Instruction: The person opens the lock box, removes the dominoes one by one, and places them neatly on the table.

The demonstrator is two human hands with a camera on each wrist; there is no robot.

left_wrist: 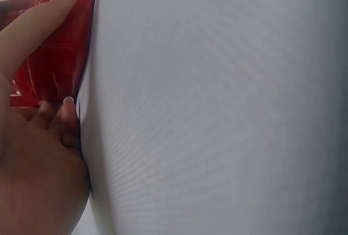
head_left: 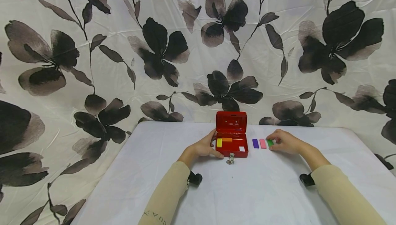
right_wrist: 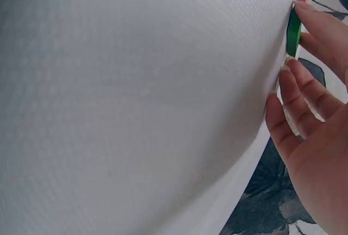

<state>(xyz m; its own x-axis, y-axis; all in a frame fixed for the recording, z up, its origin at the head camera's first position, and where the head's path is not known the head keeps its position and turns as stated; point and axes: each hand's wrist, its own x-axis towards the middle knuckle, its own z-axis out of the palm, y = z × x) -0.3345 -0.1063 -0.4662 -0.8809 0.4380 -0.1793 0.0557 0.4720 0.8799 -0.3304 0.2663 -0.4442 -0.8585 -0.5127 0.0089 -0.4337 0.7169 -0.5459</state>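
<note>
A red metal box (head_left: 241, 154) stands on the table with its lid (head_left: 231, 121) tipped back. My left hand (head_left: 202, 146) grips the box by its left side, thumb at the front corner and fingers along the side. Inside lie a yellow block (head_left: 219, 142), an orange block (head_left: 227, 140) and a white block (head_left: 242, 148). To the right of the box, my right hand (head_left: 286, 141) pinches a green block (right_wrist: 293, 32) between thumb and fingers, close over the tabletop. A pink block (head_left: 263, 143) and a purple block (head_left: 255, 143) stand in a row between it and the box.
A metal clasp (head_left: 231, 156) hangs at the box's front edge, with small metal pieces below it. White cloth covers the table (head_left: 247, 190). Behind the table's far edge hangs a flower-patterned curtain (head_left: 191, 60). Dark wrist cameras sit at both sleeves.
</note>
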